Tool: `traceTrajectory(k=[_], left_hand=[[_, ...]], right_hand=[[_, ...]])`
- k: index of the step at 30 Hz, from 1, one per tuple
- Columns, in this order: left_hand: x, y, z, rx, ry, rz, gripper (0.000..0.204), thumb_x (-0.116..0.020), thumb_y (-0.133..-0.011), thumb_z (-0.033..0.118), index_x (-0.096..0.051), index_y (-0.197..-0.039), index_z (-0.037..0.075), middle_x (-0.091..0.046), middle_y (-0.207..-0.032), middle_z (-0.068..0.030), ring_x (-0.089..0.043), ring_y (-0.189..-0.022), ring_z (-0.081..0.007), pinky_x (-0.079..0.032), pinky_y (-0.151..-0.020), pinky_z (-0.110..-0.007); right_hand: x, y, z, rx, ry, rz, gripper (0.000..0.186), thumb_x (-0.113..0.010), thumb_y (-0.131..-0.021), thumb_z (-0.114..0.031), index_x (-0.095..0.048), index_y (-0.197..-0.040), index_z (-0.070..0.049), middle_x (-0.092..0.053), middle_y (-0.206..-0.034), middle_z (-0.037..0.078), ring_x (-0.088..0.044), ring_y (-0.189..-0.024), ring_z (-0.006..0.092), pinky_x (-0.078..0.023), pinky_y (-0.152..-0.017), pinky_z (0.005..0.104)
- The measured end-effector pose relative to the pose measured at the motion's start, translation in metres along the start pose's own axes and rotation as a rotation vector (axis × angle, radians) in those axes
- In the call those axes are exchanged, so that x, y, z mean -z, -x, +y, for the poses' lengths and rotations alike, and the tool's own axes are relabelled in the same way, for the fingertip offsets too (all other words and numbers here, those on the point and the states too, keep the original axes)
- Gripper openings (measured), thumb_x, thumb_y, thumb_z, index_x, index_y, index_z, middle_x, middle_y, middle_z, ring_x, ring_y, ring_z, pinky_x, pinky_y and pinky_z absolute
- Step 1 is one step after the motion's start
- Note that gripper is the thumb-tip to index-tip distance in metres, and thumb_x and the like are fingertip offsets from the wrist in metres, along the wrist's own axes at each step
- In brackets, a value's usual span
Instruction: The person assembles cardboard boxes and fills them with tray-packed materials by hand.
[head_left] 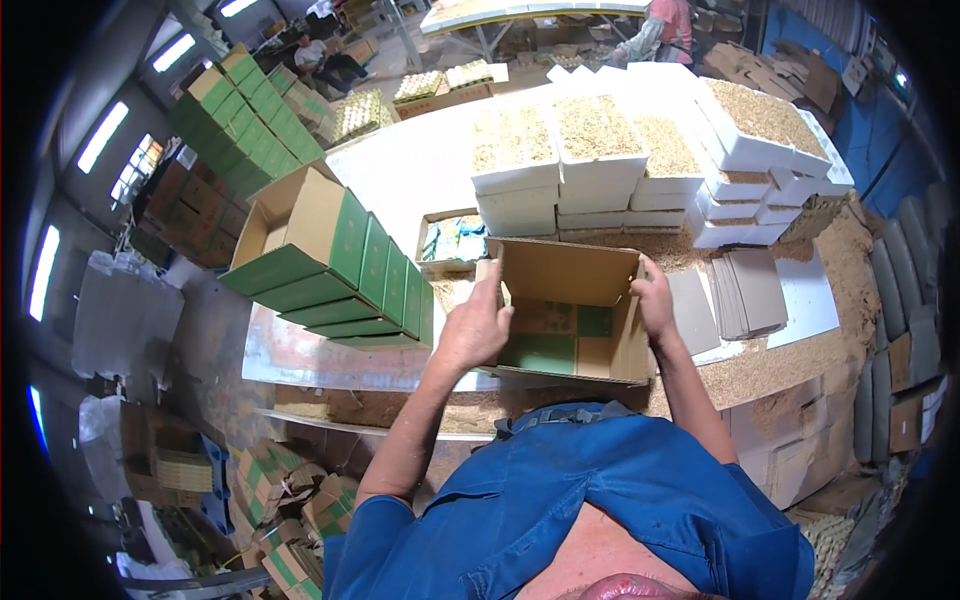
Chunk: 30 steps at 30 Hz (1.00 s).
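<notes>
Apparently empty brown-and-green carton (568, 312)

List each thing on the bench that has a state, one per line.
Cardboard box: open, empty, held at both sides.
Left hand: gripping the box's left wall.
Right hand: gripping the box's right wall.
Row of green cartons: erected, the end one open-topped.
White trays: stacked, filled with chaff.
Grey cardboard sheets: flat, piled.

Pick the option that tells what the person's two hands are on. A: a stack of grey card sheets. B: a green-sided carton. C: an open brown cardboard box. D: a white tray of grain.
C: the left hand and right hand grip opposite sides of the open brown cardboard box on the table.
</notes>
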<state>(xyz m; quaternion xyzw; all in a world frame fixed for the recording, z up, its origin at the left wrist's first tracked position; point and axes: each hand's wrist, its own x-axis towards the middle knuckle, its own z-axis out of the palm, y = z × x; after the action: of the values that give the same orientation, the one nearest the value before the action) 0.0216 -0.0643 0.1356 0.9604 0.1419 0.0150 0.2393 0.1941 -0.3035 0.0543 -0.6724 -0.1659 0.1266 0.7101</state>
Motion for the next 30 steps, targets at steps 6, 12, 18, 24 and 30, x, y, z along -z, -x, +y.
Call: traceTrajectory(k=[6,12,18,24,30], left_hand=[[-0.002,-0.002,-0.004,-0.242,-0.188,-0.255,0.07,-0.057,-0.094,0.05,-0.043,-0.146,0.005,-0.035,-0.152,-0.0251,-0.047,-0.129,-0.0416,-0.044,-0.106,-0.048],[0.014,0.008,-0.016,-0.316,0.088,-0.487,0.09,-0.076,-0.075,0.061,-0.046,-0.148,0.018,-0.026,-0.159,-0.0212,-0.028,-0.146,-0.0385,-0.038,-0.113,-0.046],[0.021,-0.002,-0.007,-0.264,0.027,-0.393,0.082,-0.087,-0.064,0.048,-0.06,-0.135,0.017,-0.059,-0.135,-0.0212,-0.066,-0.11,-0.0338,-0.052,-0.097,-0.04],[-0.02,-0.022,-0.045,-0.202,-0.06,-0.023,0.063,-0.086,-0.064,0.052,-0.074,-0.109,0.01,-0.075,-0.091,-0.0081,-0.072,-0.084,-0.0256,-0.056,-0.081,-0.037],[-0.067,-0.008,-0.057,-0.299,0.093,0.337,0.077,-0.091,-0.058,0.041,-0.066,-0.121,0.005,-0.054,-0.13,-0.02,-0.054,-0.12,-0.0375,-0.046,-0.103,-0.045]], right_hand=[[-0.02,-0.008,-0.005,0.046,-0.18,0.079,0.046,-0.052,-0.09,-0.009,-0.054,-0.135,0.003,-0.064,-0.11,0.005,-0.056,-0.099,0.0106,-0.043,-0.093,0.0247],[-0.01,-0.031,0.028,0.093,-0.211,0.003,0.051,-0.057,-0.094,-0.016,-0.05,-0.141,0.002,-0.066,-0.111,0.005,-0.058,-0.101,0.0107,-0.043,-0.094,0.0252],[-0.014,-0.017,0.003,0.09,-0.192,-0.089,0.031,-0.058,-0.095,-0.018,-0.065,-0.115,0.005,-0.068,-0.106,0.004,-0.059,-0.097,0.0108,-0.046,-0.091,0.0261],[0.002,0.0,-0.014,-0.303,-0.638,-0.157,0.041,-0.059,-0.099,-0.022,-0.057,-0.131,0.004,-0.065,-0.123,0.009,-0.057,-0.115,0.0153,-0.041,-0.103,0.03],[0.014,0.001,-0.002,-0.172,-0.348,-0.299,0.042,-0.067,-0.094,-0.017,-0.057,-0.13,0.002,-0.065,-0.121,0.006,-0.058,-0.11,0.0122,-0.044,-0.097,0.0256]])
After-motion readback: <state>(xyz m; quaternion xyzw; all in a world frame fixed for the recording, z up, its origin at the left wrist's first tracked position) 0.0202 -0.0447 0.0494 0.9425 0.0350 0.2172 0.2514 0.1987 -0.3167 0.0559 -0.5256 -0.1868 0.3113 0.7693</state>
